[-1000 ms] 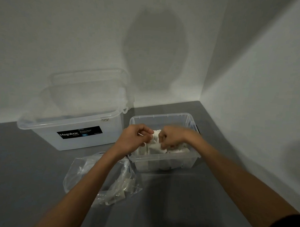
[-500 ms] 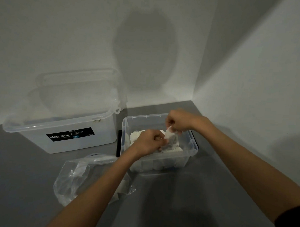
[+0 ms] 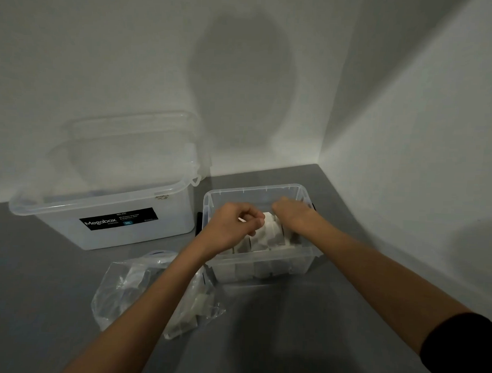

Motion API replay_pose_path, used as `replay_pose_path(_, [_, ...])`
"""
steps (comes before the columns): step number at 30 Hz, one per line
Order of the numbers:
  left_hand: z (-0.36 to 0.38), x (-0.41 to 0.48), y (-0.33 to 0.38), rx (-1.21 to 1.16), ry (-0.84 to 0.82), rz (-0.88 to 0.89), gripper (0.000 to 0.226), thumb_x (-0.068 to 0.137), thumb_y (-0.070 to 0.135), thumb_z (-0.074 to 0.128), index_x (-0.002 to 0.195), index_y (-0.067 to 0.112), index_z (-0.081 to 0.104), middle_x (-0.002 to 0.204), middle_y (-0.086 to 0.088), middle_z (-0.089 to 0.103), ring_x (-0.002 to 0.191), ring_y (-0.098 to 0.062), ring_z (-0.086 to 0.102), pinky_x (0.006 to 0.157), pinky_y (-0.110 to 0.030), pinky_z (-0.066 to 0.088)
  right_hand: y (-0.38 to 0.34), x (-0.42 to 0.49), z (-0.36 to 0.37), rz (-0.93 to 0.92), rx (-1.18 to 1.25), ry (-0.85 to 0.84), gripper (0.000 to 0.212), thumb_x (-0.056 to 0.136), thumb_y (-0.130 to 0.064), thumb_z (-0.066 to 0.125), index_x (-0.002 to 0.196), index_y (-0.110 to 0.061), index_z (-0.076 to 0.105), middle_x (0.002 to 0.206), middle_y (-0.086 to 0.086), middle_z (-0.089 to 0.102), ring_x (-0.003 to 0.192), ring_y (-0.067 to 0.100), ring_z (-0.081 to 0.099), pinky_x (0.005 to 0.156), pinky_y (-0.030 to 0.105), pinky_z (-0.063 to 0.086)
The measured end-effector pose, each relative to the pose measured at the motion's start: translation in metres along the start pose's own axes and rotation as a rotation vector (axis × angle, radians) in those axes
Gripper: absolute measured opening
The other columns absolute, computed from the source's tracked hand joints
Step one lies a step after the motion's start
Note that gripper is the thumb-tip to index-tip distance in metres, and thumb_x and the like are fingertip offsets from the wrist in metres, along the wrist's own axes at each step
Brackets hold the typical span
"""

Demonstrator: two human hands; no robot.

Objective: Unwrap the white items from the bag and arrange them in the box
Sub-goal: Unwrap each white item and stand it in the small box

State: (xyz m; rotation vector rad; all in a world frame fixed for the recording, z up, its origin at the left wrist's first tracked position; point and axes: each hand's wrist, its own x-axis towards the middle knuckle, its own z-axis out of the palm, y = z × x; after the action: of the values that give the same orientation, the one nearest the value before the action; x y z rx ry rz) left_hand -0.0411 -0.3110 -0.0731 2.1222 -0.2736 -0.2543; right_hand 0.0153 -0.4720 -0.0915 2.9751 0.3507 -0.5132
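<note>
1. While both hands work, the big tub (image 3: 165,225) sits idle, well left of the grip.
2. The clear box (image 3: 256,186) lies right under the grip, with open room along its far wall.
3. The bag (image 3: 118,288) slumps beneath the left forearm.
4. The left hand (image 3: 232,227) pinches a white item (image 3: 270,227), probably seating it in the row. The right hand (image 3: 294,216) dips in just beside, fingers hidden, so I can't tell its hold.

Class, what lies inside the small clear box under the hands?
White items stand packed inside the small clear box. The left hand and right hand cover some, so the full count is hidden.
</note>
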Motion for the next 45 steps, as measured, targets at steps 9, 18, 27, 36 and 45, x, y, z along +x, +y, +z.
replay_pose_path(9, [-0.026, -0.02, -0.004, -0.072, 0.053, -0.008, 0.013, 0.089, 0.022, 0.064, 0.1, 0.019, 0.07, 0.089, 0.001, 0.073, 0.077, -0.009, 0.069, 0.068, -0.02, 0.055, 0.003, -0.005, -0.01, -0.013, 0.1, -0.008, 0.028, 0.093, 0.004, 0.045, 0.119, 0.004, 0.057, 0.128, 0.019, 0.055, 0.112, 0.031, 0.058, 0.091, 0.034, 0.046])
replay_pose_path(18, [-0.073, -0.058, -0.011, -0.176, 0.16, -0.034, 0.013, 0.089, 0.02, 0.062, 0.1, 0.021, 0.069, 0.092, 0.001, 0.073, 0.08, -0.009, 0.069, 0.069, -0.019, 0.053, -0.01, -0.046, -0.064, -0.156, 0.304, 0.192, 0.023, 0.088, -0.017, 0.063, 0.111, -0.015, 0.064, 0.105, 0.004, 0.06, 0.08, 0.014, 0.058, 0.079, 0.029, 0.049])
replay_pose_path(27, [-0.133, -0.108, -0.058, -0.055, 0.113, -0.116, 0.013, 0.089, 0.023, 0.063, 0.1, 0.024, 0.069, 0.092, 0.0, 0.072, 0.083, -0.015, 0.068, 0.074, -0.026, 0.052, -0.125, -0.076, -0.088, -0.388, 0.491, 0.225, 0.016, 0.089, -0.02, 0.064, 0.105, -0.017, 0.068, 0.091, -0.004, 0.067, 0.065, -0.006, 0.057, 0.062, 0.011, 0.044])
replay_pose_path(36, [-0.127, -0.119, -0.113, 0.292, -0.157, -0.096, 0.019, 0.085, -0.001, 0.056, 0.098, 0.007, 0.067, 0.087, -0.007, 0.069, 0.07, -0.015, 0.065, 0.065, -0.024, 0.054, -0.217, -0.072, -0.035, -0.352, 0.35, -0.008, 0.017, 0.092, -0.01, 0.054, 0.098, -0.004, 0.069, 0.091, 0.008, 0.065, 0.086, 0.022, 0.063, 0.075, 0.027, 0.047])
replay_pose_path(45, [-0.057, -0.095, -0.143, 0.38, -0.258, -0.021, 0.011, 0.083, 0.004, 0.057, 0.077, 0.013, 0.056, 0.08, -0.005, 0.061, 0.081, -0.02, 0.057, 0.07, -0.026, 0.043, -0.223, -0.084, 0.029, -0.096, 0.355, 0.135, 0.022, 0.093, -0.001, 0.047, 0.105, -0.001, 0.066, 0.102, 0.014, 0.065, 0.093, 0.024, 0.064, 0.086, 0.033, 0.051])
